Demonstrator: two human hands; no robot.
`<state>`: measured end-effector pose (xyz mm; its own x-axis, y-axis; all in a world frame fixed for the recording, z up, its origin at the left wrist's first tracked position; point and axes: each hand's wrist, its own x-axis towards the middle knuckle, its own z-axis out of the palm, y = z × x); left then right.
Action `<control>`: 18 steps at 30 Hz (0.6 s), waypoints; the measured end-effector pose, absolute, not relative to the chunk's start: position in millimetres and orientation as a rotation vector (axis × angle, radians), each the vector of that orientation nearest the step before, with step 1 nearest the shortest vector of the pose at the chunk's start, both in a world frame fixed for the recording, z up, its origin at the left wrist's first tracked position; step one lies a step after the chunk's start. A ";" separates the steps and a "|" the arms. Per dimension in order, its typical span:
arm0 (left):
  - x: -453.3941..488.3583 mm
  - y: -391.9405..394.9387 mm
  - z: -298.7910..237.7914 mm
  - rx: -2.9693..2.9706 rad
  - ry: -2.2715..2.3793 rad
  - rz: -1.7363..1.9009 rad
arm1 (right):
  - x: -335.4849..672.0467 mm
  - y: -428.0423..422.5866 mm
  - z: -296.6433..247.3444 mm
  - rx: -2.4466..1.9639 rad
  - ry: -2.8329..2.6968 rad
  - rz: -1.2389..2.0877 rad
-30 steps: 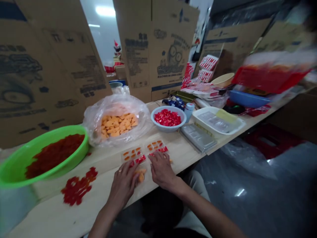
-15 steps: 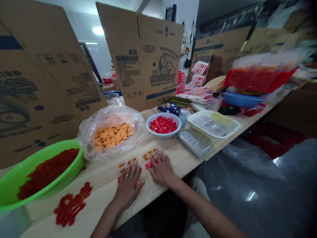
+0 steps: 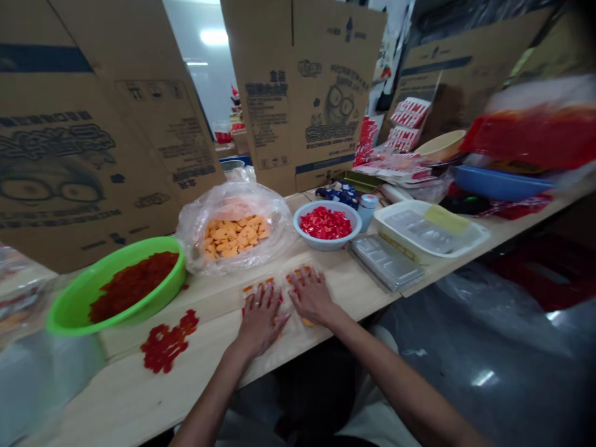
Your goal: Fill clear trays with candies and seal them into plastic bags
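Observation:
My left hand [image 3: 259,320] and my right hand [image 3: 311,297] lie flat, fingers spread, side by side on clear plastic. Beneath them are two clear plastic trays [image 3: 249,293] with small orange and red pieces, mostly hidden by my hands. A green basin [image 3: 69,313] of dark red pieces stands to the left. A loose patch of red pieces [image 3: 167,341] lies on the wooden table [image 3: 139,397] near my left hand. Farther back sit orange pieces in a clear plastic bag [image 3: 233,208] and a pale blue bowl [image 3: 328,243] of red pieces.
Tall cardboard boxes [image 3: 298,93] stand along the back of the table. To the right are a white tray [image 3: 421,233], a stack of silver trays [image 3: 384,264], a blue basin [image 3: 498,184] and a blurred red-and-clear package [image 3: 535,139]. Plastic sheeting [image 3: 484,323] hangs beyond the table's front edge.
My hands have drawn slightly closer and now press on clear plastic over the trays. The loose orange pieces by my left hand no longer show. The view has shifted slightly.

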<state>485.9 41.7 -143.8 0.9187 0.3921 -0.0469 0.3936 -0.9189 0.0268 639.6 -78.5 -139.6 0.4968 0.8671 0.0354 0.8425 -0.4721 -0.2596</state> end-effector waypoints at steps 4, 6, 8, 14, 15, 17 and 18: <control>492.3 43.7 -148.1 3.083 0.636 -0.031 | 641.1 -76.7 -137.5 -2.464 -1.447 0.185; 495.9 45.5 -149.2 3.104 0.630 -0.031 | 643.5 -80.7 -132.0 -2.428 -1.440 0.192; 498.2 48.1 -149.8 3.120 0.614 -0.050 | 647.8 -89.0 -123.0 -2.400 -1.414 0.180; 500.2 58.2 -142.6 3.082 0.700 0.213 | 701.5 -149.1 -95.7 -2.564 -1.140 0.041; 502.0 57.4 -137.8 3.068 0.706 0.273 | 717.5 -164.0 -92.9 -2.627 -1.061 0.017; 509.0 49.0 -124.4 3.038 0.650 0.354 | 751.2 -194.8 -89.2 -2.744 -0.886 -0.008; 514.2 40.8 -116.6 3.020 0.590 0.388 | 767.2 -209.5 -88.4 -2.792 -0.810 0.015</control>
<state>514.2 40.8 -116.6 0.8962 0.3755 0.2361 0.3655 -0.9268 0.0865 767.2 -209.5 -88.4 0.8469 0.5290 0.0550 0.5265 -0.8195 -0.2264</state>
